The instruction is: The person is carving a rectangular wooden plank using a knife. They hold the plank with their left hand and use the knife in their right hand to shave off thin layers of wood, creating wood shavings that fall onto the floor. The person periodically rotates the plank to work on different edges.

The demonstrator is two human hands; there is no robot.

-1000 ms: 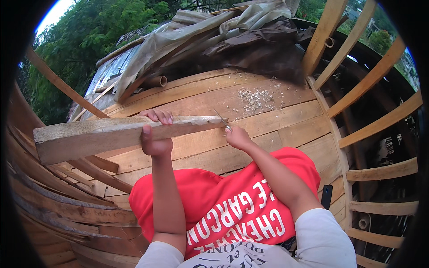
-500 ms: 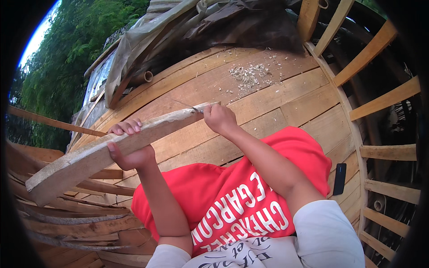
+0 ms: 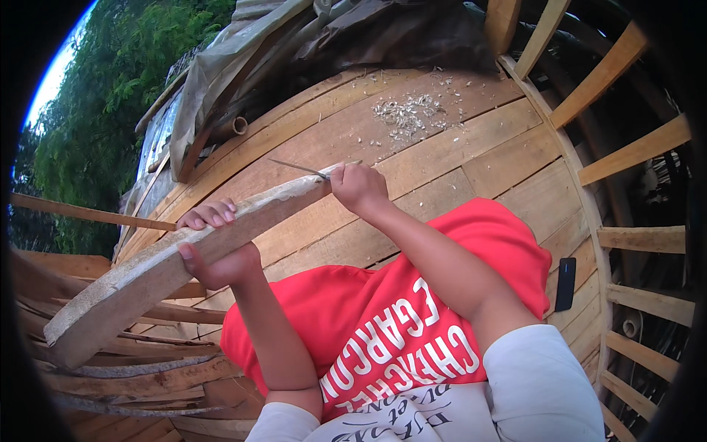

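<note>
A long, thick piece of pale wood [image 3: 158,261] slants across in front of me, its near end low at the left and its far end up by my right hand. My left hand [image 3: 217,243] grips it around the middle, thumb on the near side and fingers over the far edge. My right hand [image 3: 359,188] is closed at the far end of the wood, around the handle end of a knife. The knife's thin blade [image 3: 298,168] sticks out to the left across the wood's top edge. The handle is hidden in my fist.
Wood shavings [image 3: 409,116] lie scattered on the plank floor [image 3: 508,151]. A black phone-like device [image 3: 565,283] rests at the right, beside slatted wooden railings [image 3: 641,239]. Rough wooden slats [image 3: 147,379] fill the lower left. A plastic sheet [image 3: 213,88] hangs beyond, near a bamboo end [image 3: 239,126].
The knife blade has tilted a little and shows more plainly. The wood's near end has dipped slightly, and my right hand has shifted slightly left. Both grips stay the same.
</note>
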